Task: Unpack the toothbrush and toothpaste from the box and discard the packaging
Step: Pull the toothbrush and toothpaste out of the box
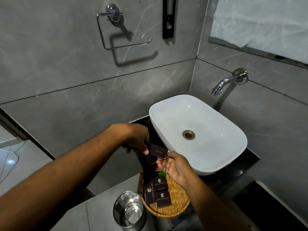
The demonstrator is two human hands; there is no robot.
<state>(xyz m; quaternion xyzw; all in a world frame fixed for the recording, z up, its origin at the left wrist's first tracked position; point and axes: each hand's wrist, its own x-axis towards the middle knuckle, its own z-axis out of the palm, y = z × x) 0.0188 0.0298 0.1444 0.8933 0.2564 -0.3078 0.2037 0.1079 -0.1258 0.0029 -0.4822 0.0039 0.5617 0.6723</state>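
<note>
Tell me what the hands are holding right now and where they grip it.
The left hand grips a dark dental kit box at its left end. The right hand sits open at the box's right end, holding nothing.

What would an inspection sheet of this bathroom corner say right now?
Surface: dark counter carrying a white basin.
Job's things: dark dental kit box, held above a wicker tray; toothbrush and toothpaste not visible.
Clutter: three more dark boxes and something green on the tray.
Fingers: left hand grips the box; right hand open at its end.
Cables: thin wires at far left.
Surroundings: steel bin below, wall tap, empty paper holder.
</note>
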